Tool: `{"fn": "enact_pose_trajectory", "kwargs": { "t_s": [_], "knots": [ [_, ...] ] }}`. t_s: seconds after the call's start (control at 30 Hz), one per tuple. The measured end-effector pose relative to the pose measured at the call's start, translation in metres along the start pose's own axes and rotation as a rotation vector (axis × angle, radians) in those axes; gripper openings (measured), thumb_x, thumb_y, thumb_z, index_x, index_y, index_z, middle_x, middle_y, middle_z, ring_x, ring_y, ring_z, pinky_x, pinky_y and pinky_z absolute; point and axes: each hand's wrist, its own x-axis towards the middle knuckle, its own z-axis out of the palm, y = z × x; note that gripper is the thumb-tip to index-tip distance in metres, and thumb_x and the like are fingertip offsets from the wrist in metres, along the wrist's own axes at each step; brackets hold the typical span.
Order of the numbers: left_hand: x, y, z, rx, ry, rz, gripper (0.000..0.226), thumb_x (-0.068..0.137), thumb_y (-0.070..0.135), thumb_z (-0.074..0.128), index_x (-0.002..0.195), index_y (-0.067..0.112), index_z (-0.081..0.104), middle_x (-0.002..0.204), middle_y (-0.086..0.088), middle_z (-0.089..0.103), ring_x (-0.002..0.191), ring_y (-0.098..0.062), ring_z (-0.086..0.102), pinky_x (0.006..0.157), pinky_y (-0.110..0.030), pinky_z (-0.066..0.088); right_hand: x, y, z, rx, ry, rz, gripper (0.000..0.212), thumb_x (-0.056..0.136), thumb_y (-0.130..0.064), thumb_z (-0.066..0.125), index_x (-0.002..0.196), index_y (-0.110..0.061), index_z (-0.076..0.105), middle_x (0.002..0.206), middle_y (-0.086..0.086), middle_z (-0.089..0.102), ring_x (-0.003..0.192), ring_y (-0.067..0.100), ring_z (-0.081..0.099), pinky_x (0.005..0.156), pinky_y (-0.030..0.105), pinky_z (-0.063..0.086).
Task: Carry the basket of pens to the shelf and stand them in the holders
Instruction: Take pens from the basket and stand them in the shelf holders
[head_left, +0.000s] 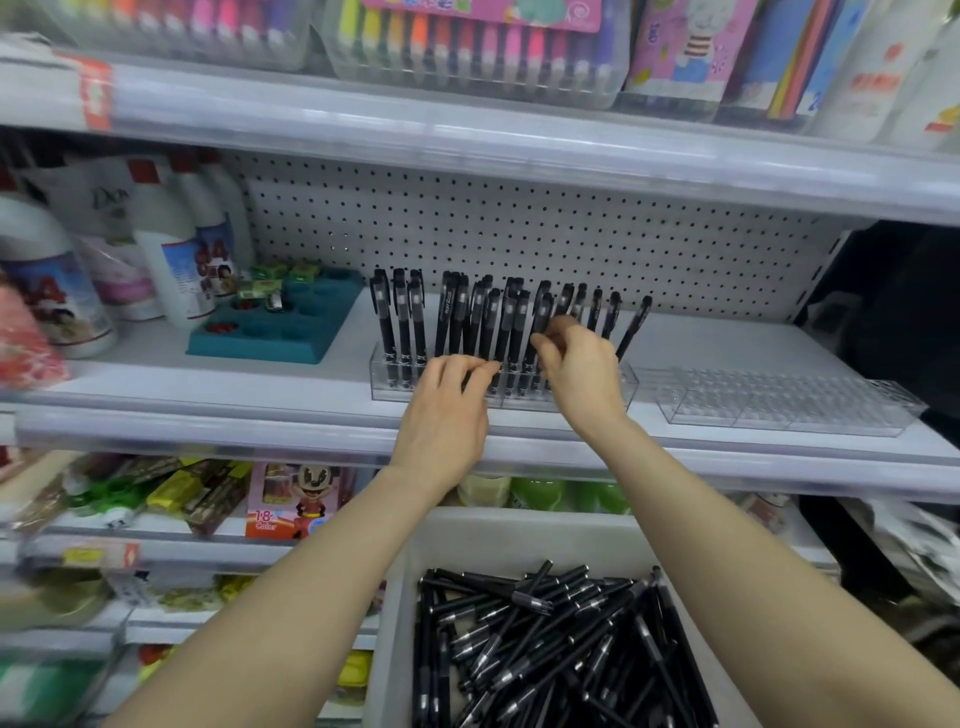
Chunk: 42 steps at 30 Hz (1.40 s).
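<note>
A clear pen holder (395, 384) sits on a shop shelf (208, 395), with black standing pens (402, 317) upright in its slots. My left grip (447, 410), a bare hand, is at the holder's front, fingers curled round one of these pens low on its barrel. My right grip (582, 374), over the holder's right half, pinches another near its cap.

Below the holder, in front of the shelf edge, a white basket (519, 530) holds a heap of loose pens (545, 639). I judge them light, stiff and smooth, so likely to slip or roll. They are best pinched mid-barrel, one at a time.

A second holder (779, 405), empty, lies right of the first. The hands hide the first holder's middle slots, blur softens the fingertip contact, and the basket's near end is cut off.
</note>
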Motion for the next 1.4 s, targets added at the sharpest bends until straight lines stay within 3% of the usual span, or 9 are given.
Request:
{"fn": "enact_pose_trajectory", "kwargs": {
  "t_s": [0.1, 0.23, 0.43, 0.6, 0.73, 0.83, 1.1, 1.23, 1.4],
  "knots": [
    [0.0, -0.001, 0.0, 0.003, -0.004, 0.003, 0.047, 0.089, 0.009, 0.06, 0.135, 0.01, 0.052, 0.127, -0.007, 0.052, 0.119, -0.023, 0.042, 0.101, -0.039, 0.045, -0.002, 0.001, -0.001, 0.002, -0.008, -0.003, 0.016, 0.098, -0.022, 0.054, 0.099, -0.009, 0.064, 0.076, 0.005, 0.067, 0.07, 0.022, 0.06, 0.063, 0.028, 0.042],
    [0.0, 0.0, -0.002, 0.01, -0.032, -0.004, 0.048, 0.092, 0.012, 0.057, 0.139, 0.012, 0.049, 0.13, -0.005, 0.05, 0.122, -0.022, 0.041, 0.103, -0.037, 0.044, -0.017, 0.007, -0.001, 0.083, 0.056, -0.029, 0.022, 0.095, -0.016, 0.058, 0.117, -0.011, 0.062, 0.091, 0.0, 0.067, 0.082, 0.014, 0.061, 0.078, 0.029, 0.051],
    [-0.001, 0.0, 0.0, 0.019, -0.026, -0.011, 0.049, 0.09, 0.009, 0.058, 0.139, 0.01, 0.048, 0.13, -0.008, 0.049, 0.122, -0.025, 0.04, 0.105, -0.039, 0.042, -0.076, 0.024, 0.002, 0.039, 0.068, -0.263, 0.005, 0.092, -0.013, 0.062, 0.095, -0.016, 0.06, 0.086, -0.007, 0.059, 0.076, 0.008, 0.054, 0.069, 0.022, 0.047],
    [-0.001, -0.001, 0.003, 0.029, -0.013, -0.001, 0.05, 0.089, 0.006, 0.057, 0.138, 0.008, 0.048, 0.13, -0.01, 0.049, 0.121, -0.027, 0.039, 0.105, -0.039, 0.041, -0.132, 0.054, 0.017, -0.072, -0.232, -0.323, 0.005, 0.089, -0.022, 0.067, 0.091, -0.018, 0.066, 0.08, -0.007, 0.063, 0.069, 0.006, 0.051, 0.068, 0.03, 0.049],
    [-0.001, -0.001, 0.004, 0.028, 0.002, 0.0, 0.05, 0.088, 0.004, 0.056, 0.137, 0.007, 0.049, 0.129, -0.012, 0.05, 0.119, -0.029, 0.04, 0.103, -0.039, 0.041, -0.158, 0.063, 0.028, -0.28, -0.625, -0.29, 0.024, 0.089, -0.042, 0.064, 0.093, -0.019, 0.068, 0.093, 0.0, 0.068, 0.087, 0.021, 0.061, 0.076, 0.034, 0.05],
    [-0.002, 0.0, 0.003, 0.029, 0.002, 0.011, 0.049, 0.088, 0.003, 0.056, 0.136, 0.006, 0.05, 0.128, -0.013, 0.051, 0.118, -0.029, 0.04, 0.103, -0.04, 0.042, -0.165, 0.063, 0.034, -0.434, -0.743, -0.273, 0.029, 0.088, -0.043, 0.063, 0.094, -0.015, 0.067, 0.102, 0.005, 0.066, 0.098, 0.026, 0.059, 0.081, 0.035, 0.05],
    [-0.014, 0.012, -0.013, -0.057, -0.033, 0.035, 0.048, 0.092, 0.006, 0.056, 0.14, 0.007, 0.048, 0.14, -0.011, 0.045, 0.134, -0.027, 0.036, 0.113, -0.041, 0.035, -0.136, 0.058, 0.0, -0.247, -0.609, -0.081, 0.013, 0.083, -0.035, 0.07, 0.087, -0.023, 0.07, 0.083, -0.004, 0.069, 0.08, 0.018, 0.063, 0.074, 0.028, 0.049],
    [-0.035, 0.027, -0.016, -0.133, -0.134, 0.181, 0.03, 0.096, 0.023, 0.05, 0.12, 0.013, 0.065, 0.117, -0.005, 0.06, 0.11, -0.026, 0.052, 0.088, -0.044, 0.052, -0.106, 0.044, -0.035, -0.017, -0.508, 0.029, 0.011, 0.08, -0.031, 0.076, 0.078, -0.022, 0.069, 0.074, -0.005, 0.068, 0.07, 0.009, 0.059, 0.071, 0.025, 0.047],
    [-0.043, 0.033, -0.01, -0.135, -0.204, 0.201, 0.039, 0.098, 0.035, 0.038, 0.111, 0.014, 0.068, 0.095, -0.001, 0.067, 0.089, -0.025, 0.059, 0.074, -0.036, 0.051, -0.081, 0.038, -0.06, 0.277, -0.401, 0.203, 0.011, 0.076, -0.018, 0.081, 0.081, -0.018, 0.071, 0.068, -0.002, 0.065, 0.06, 0.01, 0.054, 0.059, 0.025, 0.047]
  ]
}}
